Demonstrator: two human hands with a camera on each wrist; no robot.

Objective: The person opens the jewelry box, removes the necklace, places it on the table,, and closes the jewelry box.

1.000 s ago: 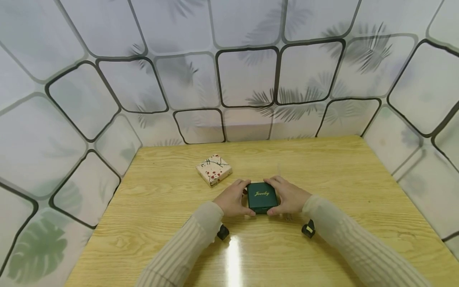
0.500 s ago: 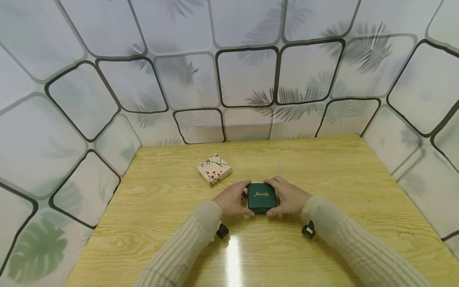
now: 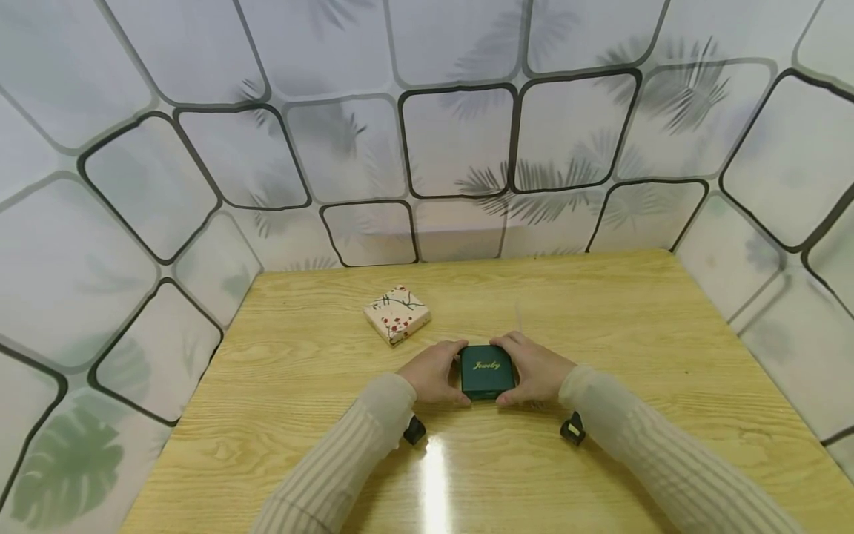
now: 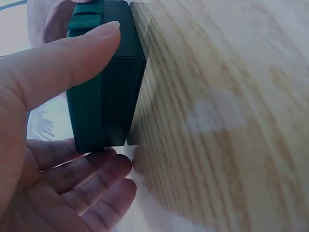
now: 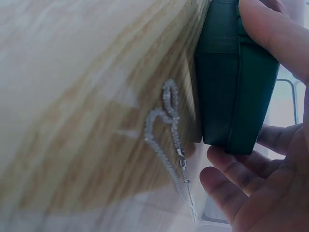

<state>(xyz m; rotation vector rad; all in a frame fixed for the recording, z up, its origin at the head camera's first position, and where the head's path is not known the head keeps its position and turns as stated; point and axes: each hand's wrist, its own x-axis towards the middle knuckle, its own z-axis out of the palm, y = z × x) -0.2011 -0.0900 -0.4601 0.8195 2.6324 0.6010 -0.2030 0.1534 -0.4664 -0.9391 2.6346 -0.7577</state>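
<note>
A dark green jewelry box (image 3: pixel 487 371) with gold "Jewelry" lettering sits on the wooden table, its lid down on its base. My left hand (image 3: pixel 437 372) grips its left side, the thumb at the front face and fingers toward the back. On the opposite side, my right hand (image 3: pixel 537 368) holds it the same way. The left wrist view shows the thumb pressed on the lid's front near a ribbed tab (image 4: pixel 87 17). Beside the box in the right wrist view lies a silver chain (image 5: pixel 166 130), looped on the table under my right hand.
A flat cream box (image 3: pixel 397 315) with red blossoms and dark branches lies behind and left of the green box. The wooden table (image 3: pixel 300 356) meets patterned cloth walls (image 3: pixel 460 141) at the back and sides.
The top of the green box appears slightly lower in the head view, which itself has shifted a little. Both hands keep their hold; the blossom box stays in place.
</note>
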